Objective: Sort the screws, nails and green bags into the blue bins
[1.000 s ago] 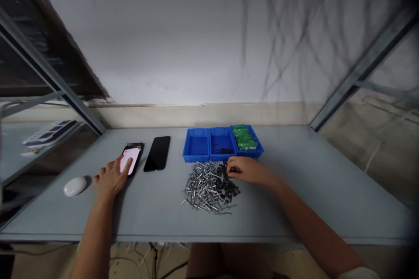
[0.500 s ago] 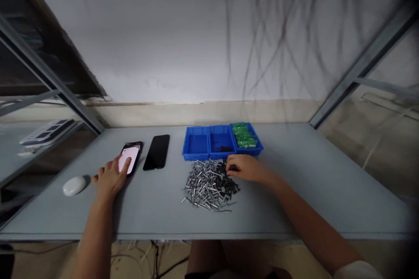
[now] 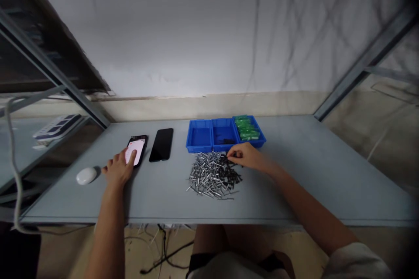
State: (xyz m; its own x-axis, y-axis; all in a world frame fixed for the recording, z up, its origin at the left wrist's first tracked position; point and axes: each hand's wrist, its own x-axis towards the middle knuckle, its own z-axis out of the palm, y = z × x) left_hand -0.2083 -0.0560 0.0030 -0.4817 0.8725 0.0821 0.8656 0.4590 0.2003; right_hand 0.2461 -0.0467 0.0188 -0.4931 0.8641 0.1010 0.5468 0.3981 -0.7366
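My left hand [image 3: 119,168] lies with fingers spread at a phone with a lit screen [image 3: 139,148], the thumb resting on the screen. My right hand [image 3: 248,156] is closed in a pinch at the upper right of a pile, with dark bits between its fingers that look like black screws. The pile holds silver rivet-like pins [image 3: 207,176] on the left and black screws [image 3: 231,176] on the right. Just behind it stand the left blue bin [image 3: 200,134], bare inside, the middle blue bin [image 3: 222,128] with a few black screws, and the right blue bin [image 3: 262,140] holding green packets [image 3: 246,128].
A second phone with a dark screen [image 3: 161,144] lies left of the bins. A white rounded object [image 3: 86,176] sits at the left of the grey table [image 3: 157,196]. Metal posts rise at both sides, and a wall closes the back. A white cable [image 3: 15,174] hangs at far left.
The camera view has shifted, so everything sits slightly higher in the picture. My right hand stays pinched by the black screws, its fingers slightly rearranged. My left hand remains at the phone.
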